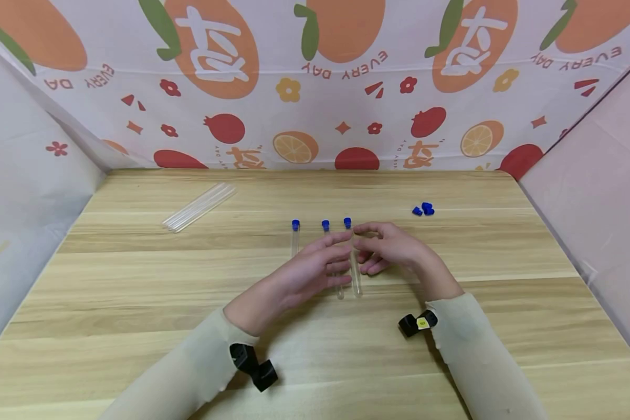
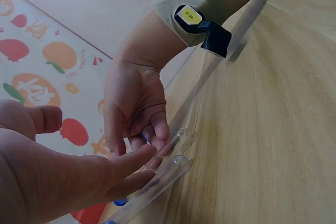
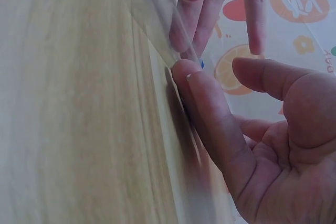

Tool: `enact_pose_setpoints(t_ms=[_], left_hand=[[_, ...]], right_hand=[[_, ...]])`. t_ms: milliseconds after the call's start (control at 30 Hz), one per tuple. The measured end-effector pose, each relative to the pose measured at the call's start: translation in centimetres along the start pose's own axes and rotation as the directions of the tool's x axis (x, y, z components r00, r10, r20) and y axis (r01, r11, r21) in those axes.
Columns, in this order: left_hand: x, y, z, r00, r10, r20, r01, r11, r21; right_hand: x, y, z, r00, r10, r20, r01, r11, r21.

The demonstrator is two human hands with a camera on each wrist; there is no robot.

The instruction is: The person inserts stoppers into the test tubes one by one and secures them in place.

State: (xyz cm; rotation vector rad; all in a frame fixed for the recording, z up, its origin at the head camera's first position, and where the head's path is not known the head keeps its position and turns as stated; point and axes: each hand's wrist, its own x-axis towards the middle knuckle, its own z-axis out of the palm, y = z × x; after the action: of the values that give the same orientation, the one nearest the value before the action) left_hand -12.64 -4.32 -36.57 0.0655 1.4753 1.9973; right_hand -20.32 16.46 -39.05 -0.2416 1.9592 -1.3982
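Three capped tubes lie on the worktop point(image 1: 189, 297), side by side and apart, their blue stoppers pointing toward the printed cloth point(image 1: 294, 87) behind.

The left hand point(image 1: 312, 265) is extended with its fingers loosely spread, the thumb standing well away from them in the left wrist view; it grips nothing. It passes over the middle tube point(image 1: 340, 293), hiding most of its length, and covers the lower part of the left tube point(image 1: 296, 242). Its fingertips reach close to the right tube point(image 1: 356, 277); contact cannot be confirmed.

The right hand point(image 1: 394, 245) is just beside the right tube, fingers slightly bent, with a visible gap between thumb and forefinger. No grip is seen; whether a fingertip touches the glass-clear wall cannot be determined.

Loose clear tubes point(image 1: 199, 207) lie together at the far left, set diagonally. A small group of blue caps point(image 1: 427, 209) sits at the far right. Pale sleeves cover both forearms, each with a black device point(image 1: 254, 367) near the wrist.
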Motion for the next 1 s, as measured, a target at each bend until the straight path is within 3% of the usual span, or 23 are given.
enact_pose_setpoints(t_ms=[333, 567, 667, 733, 767, 800, 833, 900, 967, 1000], left_hand=[[-0.8, 0.3, -0.3, 1.0, -0.011, -0.028, 0.011, 1.0, -0.026], [-2.1, 1.5, -1.5, 0.996, 0.065, -0.054, -0.068, 0.997, -0.041], [-2.8, 2.2, -2.7, 0.988, 0.13, -0.083, -0.128, 0.991, 0.028], [-3.2, 2.6, -3.8, 0.976, 0.196, -0.09, -0.18, 0.969, 0.167], [-3.3, 2.8, -4.4, 0.966, 0.239, -0.093, -0.207, 0.941, 0.266], [-3.5, 3.0, -5.1, 0.953, 0.286, -0.101, -0.23, 0.898, 0.374], [-3.6, 3.2, -5.8, 0.935, 0.336, -0.112, -0.243, 0.839, 0.488], [-4.0, 3.7, -7.3, 0.889, 0.439, -0.127, -0.245, 0.693, 0.678], [-4.4, 4.2, -8.6, 0.833, 0.533, -0.147, -0.221, 0.564, 0.796], [-4.6, 4.5, -9.3, 0.801, 0.578, -0.156, -0.205, 0.51, 0.836]], right_hand=[[-0.3, 0.1, -0.4, 1.0, -0.016, -0.007, 0.016, 0.999, -0.028], [-0.3, 0.2, -1.1, 0.994, -0.053, -0.095, 0.044, 0.995, -0.091], [-0.3, 0.3, -1.8, 0.976, -0.113, -0.184, 0.085, 0.984, -0.157], [-0.4, 0.5, -2.5, 0.955, -0.159, -0.251, 0.103, 0.97, -0.221], [-0.5, 0.6, -2.9, 0.941, -0.183, -0.286, 0.11, 0.961, -0.252], [-0.6, 0.7, -3.2, 0.925, -0.204, -0.321, 0.112, 0.953, -0.283], [-0.7, 0.9, -3.6, 0.909, -0.221, -0.354, 0.111, 0.946, -0.306], [-1.0, 1.1, -4.4, 0.876, -0.241, -0.418, 0.095, 0.935, -0.341], [-1.2, 1.4, -5.0, 0.844, -0.256, -0.471, 0.075, 0.927, -0.369], [-1.4, 1.5, -5.3, 0.83, -0.261, -0.492, 0.062, 0.921, -0.384]])
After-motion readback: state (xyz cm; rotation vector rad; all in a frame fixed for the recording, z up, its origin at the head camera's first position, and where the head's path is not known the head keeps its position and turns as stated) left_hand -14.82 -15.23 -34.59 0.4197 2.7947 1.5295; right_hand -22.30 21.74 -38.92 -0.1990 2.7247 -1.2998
